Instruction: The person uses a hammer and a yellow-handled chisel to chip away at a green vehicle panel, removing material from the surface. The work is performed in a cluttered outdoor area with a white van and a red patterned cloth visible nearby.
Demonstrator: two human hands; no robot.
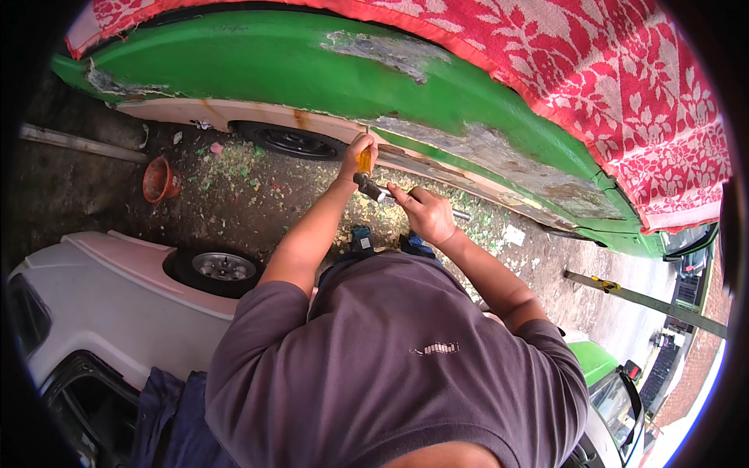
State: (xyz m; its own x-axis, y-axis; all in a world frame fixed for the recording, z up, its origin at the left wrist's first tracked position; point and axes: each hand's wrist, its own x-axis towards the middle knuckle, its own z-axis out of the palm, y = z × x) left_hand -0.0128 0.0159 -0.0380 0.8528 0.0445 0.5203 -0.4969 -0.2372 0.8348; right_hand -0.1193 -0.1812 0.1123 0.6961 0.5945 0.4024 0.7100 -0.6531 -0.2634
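Observation:
My left hand is closed around a yellow-handled tool, held up against the cream lower strip of a green car body; the tool's tip is hard to make out. My right hand grips a metal hammer, its head just beside the end of the yellow handle and its shaft extending to the right. Near my hands, the green paint is missing in long grey, flaked patches, and rust streaks mark the cream strip. A black wheel sits under the car.
A red-and-white patterned cloth drapes the green car. An orange bucket and paint flakes lie on the ground. Metal bars stand out at left and right. A white car with dark cloth and another green vehicle are behind me.

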